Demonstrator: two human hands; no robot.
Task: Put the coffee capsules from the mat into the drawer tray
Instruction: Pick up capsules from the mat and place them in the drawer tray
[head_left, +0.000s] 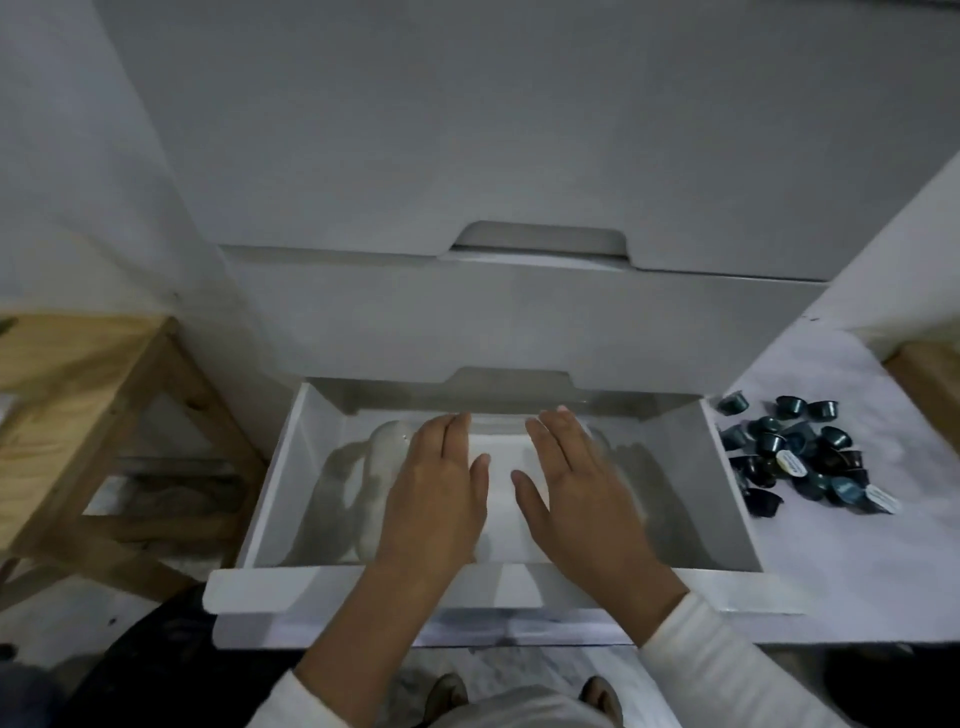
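Looking down from the head view, both hands are spread flat and empty inside the open drawer (727, 499): the left hand (436, 483) and the right hand (582, 483) lie side by side, palms down, fingers extended, gripping nothing. Beneath them is a pale, blurred tray (498, 467); its compartments cannot be made out. A whitish rounded object (379, 467) sits in the left part of the drawer, touching or just beside the left hand; its nature cannot be determined.

The coffee capsules (800, 457) lie in a loose heap on the white mat (857, 545), to the right of the drawer and just beyond its right wall. None is visible in the tray, so I judge the transfer not yet begun.

Risks noted:
- The heap is loosely stacked; a careless grab could send capsules rolling off the mat.
- Capsules carried over the right wall may fall between the drawer and the mat.
- The unidentified object takes up drawer space and could be knocked.
- Dim light and blur hide the tray edges, inviting misplaced drops.
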